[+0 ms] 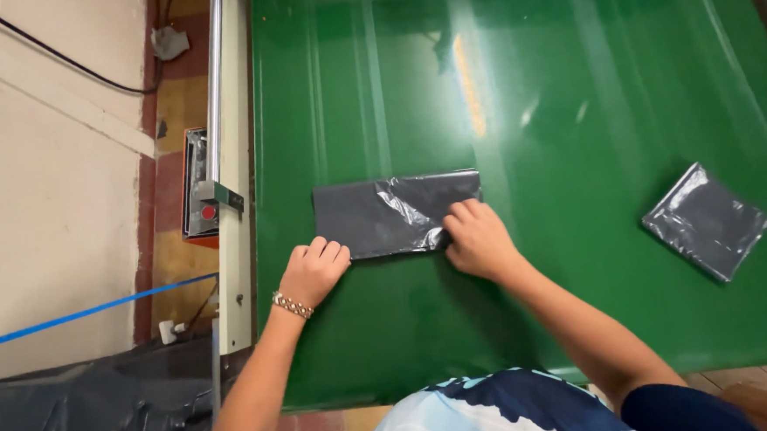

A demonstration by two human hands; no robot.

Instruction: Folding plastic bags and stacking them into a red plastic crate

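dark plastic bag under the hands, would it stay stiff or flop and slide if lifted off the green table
The dark plastic bag is thin, crinkled film, so it would probably flop and unfold. Its glossy surface and the shiny green table suggest it slides easily. It looks light; the left hand and right hand seem to press it flat.

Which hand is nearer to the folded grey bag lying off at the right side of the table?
Right. The right hand presses the long bag at mid-table, well left of the folded grey bag; the left hand lies farther left still.

Green table open; folded packet lies right
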